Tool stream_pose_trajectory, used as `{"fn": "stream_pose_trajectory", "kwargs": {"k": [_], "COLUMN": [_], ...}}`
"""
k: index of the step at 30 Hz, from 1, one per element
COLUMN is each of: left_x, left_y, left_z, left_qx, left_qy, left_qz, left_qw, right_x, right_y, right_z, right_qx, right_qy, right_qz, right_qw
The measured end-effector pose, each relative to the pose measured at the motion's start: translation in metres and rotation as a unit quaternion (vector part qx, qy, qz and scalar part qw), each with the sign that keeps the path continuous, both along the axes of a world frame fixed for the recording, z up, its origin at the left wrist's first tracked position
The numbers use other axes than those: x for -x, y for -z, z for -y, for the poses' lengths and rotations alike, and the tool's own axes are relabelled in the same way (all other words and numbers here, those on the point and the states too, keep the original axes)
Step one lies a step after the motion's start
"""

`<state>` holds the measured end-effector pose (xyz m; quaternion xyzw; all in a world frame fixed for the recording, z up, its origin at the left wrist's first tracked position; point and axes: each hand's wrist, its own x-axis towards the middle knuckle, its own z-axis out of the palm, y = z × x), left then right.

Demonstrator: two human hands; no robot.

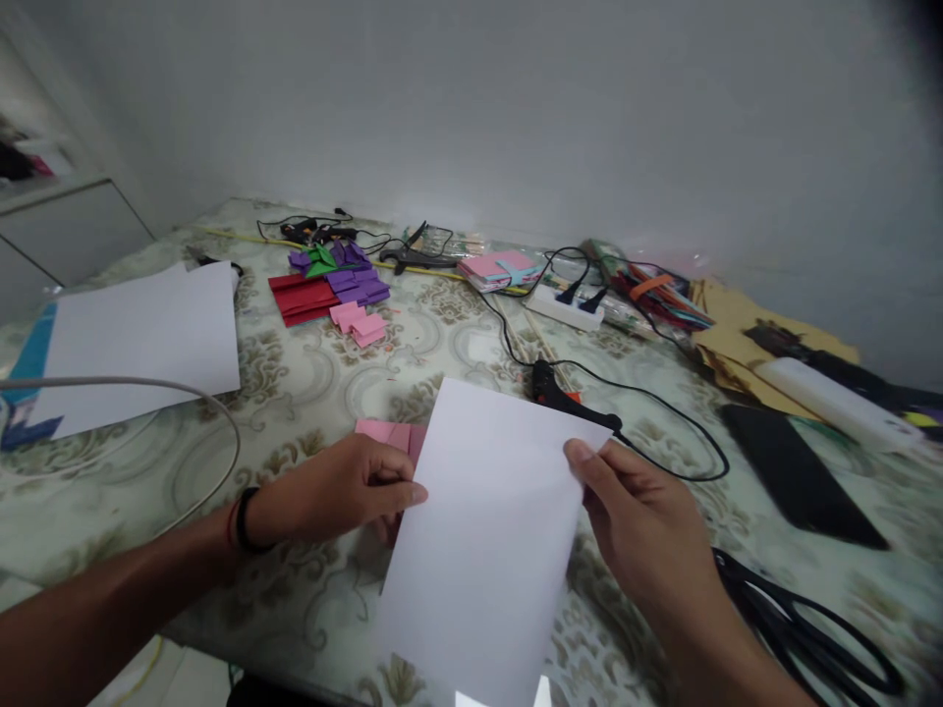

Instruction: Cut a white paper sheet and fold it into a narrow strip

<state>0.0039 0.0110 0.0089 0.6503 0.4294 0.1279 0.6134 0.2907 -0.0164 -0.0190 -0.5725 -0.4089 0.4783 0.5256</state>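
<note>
A blank white sheet of paper [490, 530] is held up over the near part of the table, tilted toward me. My left hand [343, 488] pinches its left edge between thumb and fingers. On the other side, my right hand [637, 516] grips the sheet near its upper right corner, thumb on top. Partly hidden behind the sheet and my left hand lies a pink piece of folded paper [387, 432]. Just beyond the sheet's top right corner rests a black glue gun [556, 388] with its cord.
White sheets [147, 344] lie on the left under a pale cable [221, 412]. Folded coloured papers [358, 287] sit farther back. A white power strip [566, 306], a black phone-like slab [803, 476] and black-handled scissors [803, 628] are on the right.
</note>
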Motion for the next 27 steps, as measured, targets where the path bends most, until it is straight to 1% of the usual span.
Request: {"fn": "stream_pose_trajectory", "kwargs": {"k": [5,10,14,19,23,27], "left_x": [0.0,0.001,0.001,0.001,0.002,0.001], "left_y": [0.001,0.003,0.004,0.006,0.009,0.01], "left_z": [0.0,0.0,0.001,0.0,-0.001,-0.002], "left_qx": [0.015,0.02,0.036,0.042,0.036,0.037], "left_qy": [0.005,0.032,0.046,0.044,0.042,0.053], "left_qz": [0.006,-0.007,-0.01,-0.011,-0.011,-0.015], "left_qw": [1.0,0.999,0.998,0.998,0.998,0.998], "right_x": [0.0,-0.001,-0.001,-0.001,-0.001,0.0], "right_y": [0.001,0.0,-0.003,-0.004,-0.005,-0.007], "right_z": [-0.002,-0.004,-0.003,-0.002,-0.002,-0.003], "right_qx": [-0.025,-0.037,-0.04,-0.043,-0.035,-0.017], "right_qy": [0.017,0.033,0.024,0.018,0.027,0.046], "right_qz": [0.043,0.056,0.064,0.075,0.065,0.01], "right_qw": [0.999,0.997,0.997,0.996,0.997,0.999]}}
